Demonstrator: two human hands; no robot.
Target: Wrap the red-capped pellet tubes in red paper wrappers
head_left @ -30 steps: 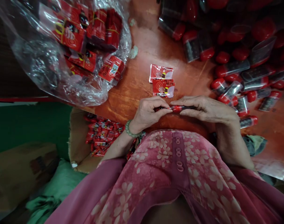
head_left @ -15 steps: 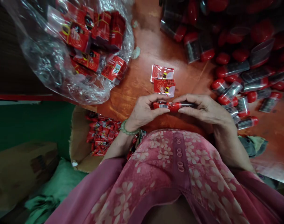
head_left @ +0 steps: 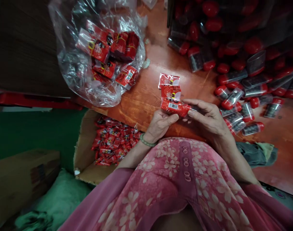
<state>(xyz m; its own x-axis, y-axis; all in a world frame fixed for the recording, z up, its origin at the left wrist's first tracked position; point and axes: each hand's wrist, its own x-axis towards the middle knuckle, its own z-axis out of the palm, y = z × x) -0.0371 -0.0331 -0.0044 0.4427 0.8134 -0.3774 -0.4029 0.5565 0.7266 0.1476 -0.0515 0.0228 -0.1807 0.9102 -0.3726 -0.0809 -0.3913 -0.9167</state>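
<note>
A small clear tube with a red printed label sleeve around one end lies level between my hands, a white barcode facing up. My right hand grips its clear right end between thumb and fingers. Around the sleeved end, my left hand closes from below, thumb at the lower edge and most fingers hidden underneath. Just beyond the tube, two flat red printed sleeves lie on the table, an upper sleeve and a lower sleeve overlapping it.
At the upper left, a clear plastic bag holds bundles of red sleeves. Many red-capped clear tubes are heaped at the right. Below the table, a cardboard box contains red-wrapped tubes. A dark cloth lies at the right.
The tube has turned so its red sleeve and barcode show fully, and my left fingers have moved beneath it. The view has shifted, with the bag appearing further right and lower.
</note>
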